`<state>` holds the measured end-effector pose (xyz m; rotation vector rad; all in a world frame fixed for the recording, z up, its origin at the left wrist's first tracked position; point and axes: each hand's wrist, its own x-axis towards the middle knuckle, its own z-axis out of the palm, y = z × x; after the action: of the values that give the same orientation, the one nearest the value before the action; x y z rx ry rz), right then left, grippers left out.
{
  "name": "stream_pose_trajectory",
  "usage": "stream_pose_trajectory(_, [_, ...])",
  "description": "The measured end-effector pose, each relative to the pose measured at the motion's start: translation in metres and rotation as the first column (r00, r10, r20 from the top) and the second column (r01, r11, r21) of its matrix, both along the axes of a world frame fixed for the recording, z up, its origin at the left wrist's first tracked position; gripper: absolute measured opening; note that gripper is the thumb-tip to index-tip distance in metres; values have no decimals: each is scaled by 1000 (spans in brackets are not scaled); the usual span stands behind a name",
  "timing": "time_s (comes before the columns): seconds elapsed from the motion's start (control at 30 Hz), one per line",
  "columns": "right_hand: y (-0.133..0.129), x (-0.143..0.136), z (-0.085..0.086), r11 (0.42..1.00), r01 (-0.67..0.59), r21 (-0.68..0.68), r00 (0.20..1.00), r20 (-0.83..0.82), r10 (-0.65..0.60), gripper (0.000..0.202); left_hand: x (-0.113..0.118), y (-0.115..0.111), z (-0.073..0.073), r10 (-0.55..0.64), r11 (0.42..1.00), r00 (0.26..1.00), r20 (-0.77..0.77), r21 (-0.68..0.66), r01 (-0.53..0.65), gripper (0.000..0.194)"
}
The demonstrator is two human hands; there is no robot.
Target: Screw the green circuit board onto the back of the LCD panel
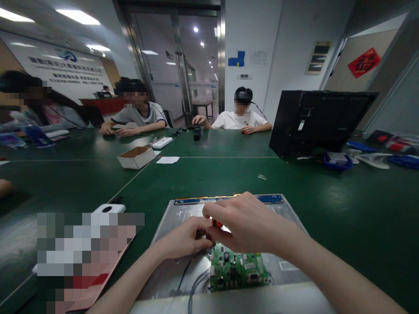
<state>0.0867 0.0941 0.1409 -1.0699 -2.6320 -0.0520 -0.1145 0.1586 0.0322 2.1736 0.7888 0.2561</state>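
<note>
Running roughly front to back under the right fingers, the green circuit board point(238, 268) lies flat on the metal panel point(163, 272). The right hand point(244, 222), palm down, pinches a red-and-black tool point(216, 223); the left hand's point(193, 235) fingers curl beside it, their grip unclear.

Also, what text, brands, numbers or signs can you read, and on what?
"福": red sign on door.
Wall sign: Chinese lettering, too blurred to quote.
Glass doors: lettering too small.
Wall notice: too small.
Circuit board, panel label: too small.
Monitor sticker: unreadable.
</note>
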Motion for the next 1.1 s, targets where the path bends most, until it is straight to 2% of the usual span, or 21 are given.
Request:
stream_pose_trajectory(0.17, [-1,1,0,1000,-20,-17,1000,-16,19,12,0,0,-1,-16,1000,999,29,2,16,11])
stream_pose_trajectory(0.37, [0,1,2,999,4,-48,1000,-13,-4,26,1,2,1,-40,999,998,47,-9,40,8])
stream_pose_trajectory(0.5, [0,2,3,998,40,-40,999,3,-40,17,1,2,3,-48,998,998,38,-49,50,12])
stream_pose_trajectory(0.67, [1,1,2,998,63,0,997,38,-63,27,1,1,6,-27,999,999,34,-38,28,15])
stream_pose_trajectory(0.83, [0,0,2,999,40,-20,999,15,-39,13,2,0,3,-19,999,999,46,-46,21,11])
stream_pose_trajectory(1.1, [-2,4,7,998,-35,-54,999,-17,34,13,2,1,3,-25,999,998,62,-35,27,12])
